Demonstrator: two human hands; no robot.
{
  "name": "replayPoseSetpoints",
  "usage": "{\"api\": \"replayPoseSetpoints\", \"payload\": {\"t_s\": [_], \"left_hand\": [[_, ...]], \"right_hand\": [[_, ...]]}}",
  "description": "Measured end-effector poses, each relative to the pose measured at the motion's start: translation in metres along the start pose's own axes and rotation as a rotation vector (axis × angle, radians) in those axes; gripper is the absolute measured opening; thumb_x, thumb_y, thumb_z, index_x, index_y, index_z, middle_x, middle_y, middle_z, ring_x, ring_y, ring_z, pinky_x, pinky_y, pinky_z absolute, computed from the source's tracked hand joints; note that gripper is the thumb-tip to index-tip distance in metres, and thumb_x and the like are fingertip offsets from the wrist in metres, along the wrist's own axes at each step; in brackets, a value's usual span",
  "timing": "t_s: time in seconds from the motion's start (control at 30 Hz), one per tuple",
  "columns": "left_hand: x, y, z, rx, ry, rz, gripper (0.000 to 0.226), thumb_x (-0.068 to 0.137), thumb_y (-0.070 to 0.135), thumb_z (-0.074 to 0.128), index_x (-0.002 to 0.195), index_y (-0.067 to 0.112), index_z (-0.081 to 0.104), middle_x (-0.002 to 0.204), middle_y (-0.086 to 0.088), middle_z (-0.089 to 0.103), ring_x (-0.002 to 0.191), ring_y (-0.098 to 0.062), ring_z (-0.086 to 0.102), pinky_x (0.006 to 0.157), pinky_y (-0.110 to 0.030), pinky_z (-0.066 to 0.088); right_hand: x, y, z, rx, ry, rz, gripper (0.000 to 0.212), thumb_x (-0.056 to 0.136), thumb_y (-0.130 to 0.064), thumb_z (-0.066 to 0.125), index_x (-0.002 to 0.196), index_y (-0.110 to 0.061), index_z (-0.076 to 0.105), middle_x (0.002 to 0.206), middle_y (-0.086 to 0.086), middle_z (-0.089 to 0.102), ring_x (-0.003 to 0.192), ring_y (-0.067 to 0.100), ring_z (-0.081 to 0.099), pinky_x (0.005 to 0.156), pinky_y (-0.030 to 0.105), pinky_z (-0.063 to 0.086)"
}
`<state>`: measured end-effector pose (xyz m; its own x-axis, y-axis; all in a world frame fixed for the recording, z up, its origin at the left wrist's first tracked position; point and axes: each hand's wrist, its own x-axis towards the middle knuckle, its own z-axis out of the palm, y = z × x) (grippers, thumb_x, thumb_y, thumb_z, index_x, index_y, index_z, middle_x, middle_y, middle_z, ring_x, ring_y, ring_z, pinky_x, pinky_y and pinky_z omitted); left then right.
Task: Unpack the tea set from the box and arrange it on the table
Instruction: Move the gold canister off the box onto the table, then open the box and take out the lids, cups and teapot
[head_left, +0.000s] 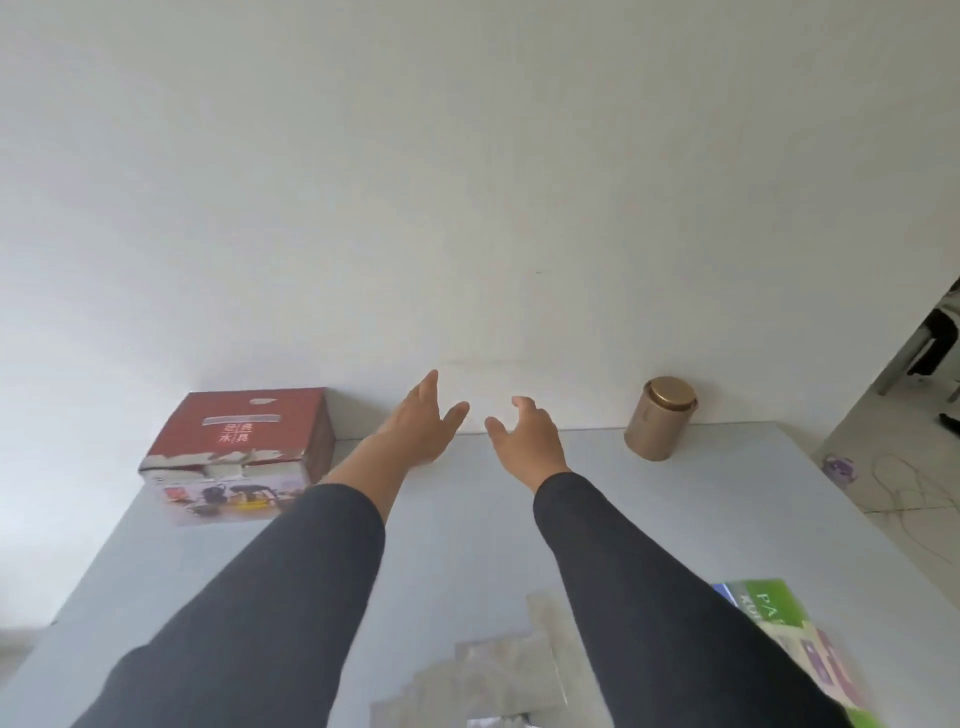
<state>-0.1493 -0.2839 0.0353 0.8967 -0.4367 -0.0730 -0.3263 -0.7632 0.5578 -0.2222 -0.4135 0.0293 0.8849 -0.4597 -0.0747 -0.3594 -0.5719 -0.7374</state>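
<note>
Above table (467, 519), loose fingers (429, 387), empty.

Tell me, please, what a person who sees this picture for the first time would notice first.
First, the two hands, left hand and right hand, stretched out open over the middle of the grey table, holding nothing. Next, the red box at the far left corner of the table, with its top closed. Then the round gold tin with its lid on, standing at the far right by the white wall.
</note>
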Motion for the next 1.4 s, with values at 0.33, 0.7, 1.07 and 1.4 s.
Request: {"api": "replayPoseSetpoints", "payload": {"t_s": [0.33, 0.7, 1.07, 1.4], "left_hand": [[-0.052, -0.090, -0.098, -0.184, 0.204, -0.168, 0.068, 0.098, 0.036, 0.042, 0.152, 0.013, 0.006, 0.157, -0.013, 0.017, 0.143, -0.032, 0.022, 0.115, -0.044, 0.022], [-0.043, -0.156, -0.127, -0.130, 0.239, -0.273, 0.073, 0.098, 0.047, 0.035, 0.152, 0.010, 0.003, 0.159, -0.012, 0.013, 0.144, -0.031, 0.021, 0.113, -0.045, 0.024], [0.019, -0.263, -0.129, -0.024, 0.200, -0.473, 0.070, 0.097, 0.044, 0.038, 0.150, 0.010, 0.008, 0.155, -0.011, 0.019, 0.140, -0.030, 0.027, 0.111, -0.053, 0.029], [0.059, -0.333, -0.109, -0.146, 0.138, -0.538, 0.076, 0.092, 0.049, 0.047, 0.147, 0.008, 0.015, 0.135, -0.018, 0.047, 0.119, -0.037, 0.051, 0.093, -0.044, 0.043]], "right_hand": [[-0.029, -0.101, 0.062, -0.064, -0.086, -0.148, 0.056, 0.094, -0.035, 0.048, 0.143, -0.015, 0.031, 0.140, 0.012, 0.038, 0.127, 0.027, 0.044, 0.099, 0.033, 0.037], [0.007, -0.129, 0.098, -0.049, -0.123, -0.171, 0.055, 0.094, -0.034, 0.048, 0.142, -0.011, 0.033, 0.141, 0.015, 0.040, 0.129, 0.029, 0.042, 0.101, 0.034, 0.036], [0.060, -0.141, 0.205, -0.052, -0.231, -0.017, 0.060, 0.095, -0.039, 0.047, 0.144, -0.007, 0.033, 0.148, 0.011, 0.039, 0.135, 0.026, 0.039, 0.108, 0.034, 0.032], [0.077, -0.132, 0.282, 0.163, -0.115, 0.225, 0.045, 0.092, -0.040, 0.050, 0.125, -0.010, 0.044, 0.107, 0.009, 0.064, 0.087, 0.022, 0.061, 0.072, 0.031, 0.046]]}}
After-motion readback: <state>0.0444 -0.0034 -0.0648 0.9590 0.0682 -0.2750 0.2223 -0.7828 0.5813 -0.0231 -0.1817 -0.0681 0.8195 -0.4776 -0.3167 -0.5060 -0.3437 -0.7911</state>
